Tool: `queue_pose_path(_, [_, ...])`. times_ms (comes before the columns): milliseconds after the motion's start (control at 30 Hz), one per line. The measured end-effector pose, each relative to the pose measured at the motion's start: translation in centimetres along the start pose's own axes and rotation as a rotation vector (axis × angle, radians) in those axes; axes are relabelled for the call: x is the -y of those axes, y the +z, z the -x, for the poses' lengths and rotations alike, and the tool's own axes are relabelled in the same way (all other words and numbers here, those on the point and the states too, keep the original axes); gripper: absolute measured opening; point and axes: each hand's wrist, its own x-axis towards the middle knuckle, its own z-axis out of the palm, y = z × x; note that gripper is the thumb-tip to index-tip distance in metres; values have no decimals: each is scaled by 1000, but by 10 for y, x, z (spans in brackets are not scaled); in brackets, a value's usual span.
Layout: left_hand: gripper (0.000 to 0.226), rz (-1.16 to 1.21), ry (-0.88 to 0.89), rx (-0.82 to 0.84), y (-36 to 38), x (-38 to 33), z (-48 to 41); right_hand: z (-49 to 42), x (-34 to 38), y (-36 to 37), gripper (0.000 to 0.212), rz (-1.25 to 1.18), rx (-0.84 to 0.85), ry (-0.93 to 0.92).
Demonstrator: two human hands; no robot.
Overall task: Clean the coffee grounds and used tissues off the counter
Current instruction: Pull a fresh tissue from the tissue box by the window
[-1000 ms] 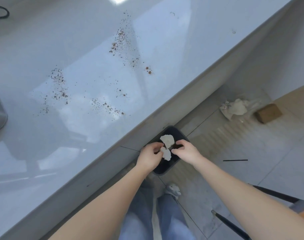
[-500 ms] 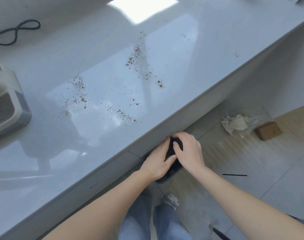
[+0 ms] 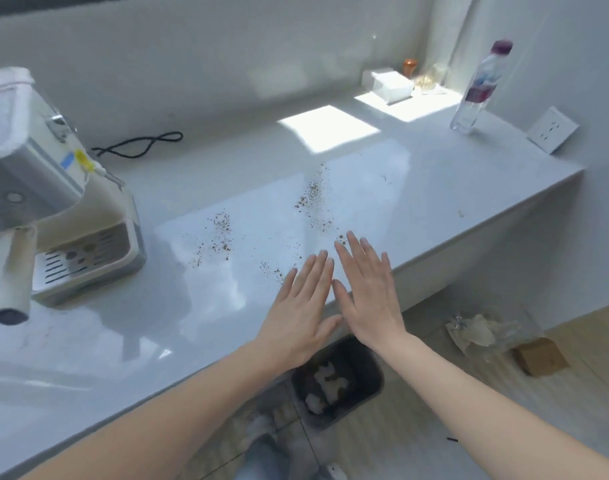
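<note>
Brown coffee grounds [image 3: 311, 197] lie scattered in several patches on the glossy white counter [image 3: 417, 181], with another patch of grounds [image 3: 221, 233] further left. My left hand [image 3: 301, 311] and my right hand [image 3: 368, 292] are flat and open, side by side over the counter's front edge, fingers pointing at the grounds. Neither hand holds anything. On the floor below the edge stands a black bin [image 3: 372, 372] with white used tissues [image 3: 327, 381] inside it.
A white coffee machine [image 3: 50, 188] with a drip tray stands at the left, a black cord [image 3: 140, 147] behind it. At the back right are a tissue box [image 3: 387, 85], a water bottle [image 3: 478, 88] and a wall socket [image 3: 552, 133]. Crumpled plastic [image 3: 476, 329] and a cardboard box [image 3: 540, 356] lie on the floor.
Both hands let go of the tissues in the bin and rose to the counter's edge, now flat and open. The view tilted up, showing the coffee machine and the back wall.
</note>
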Motion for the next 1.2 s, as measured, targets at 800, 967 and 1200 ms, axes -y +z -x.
queue_pose_path(800, [76,-278,-358,-554,-285,232,168,-139,386,-28,63,-59,-125,-525])
queue_pose_path(967, [76,-320,-391,-577,-315,307,203,-162,458,-2,63,-48,-116,-538])
queue_pose_path(1200, [81,-290,-505,-552,-329,397,246,-189,545,52,62,-64,-63,-555])
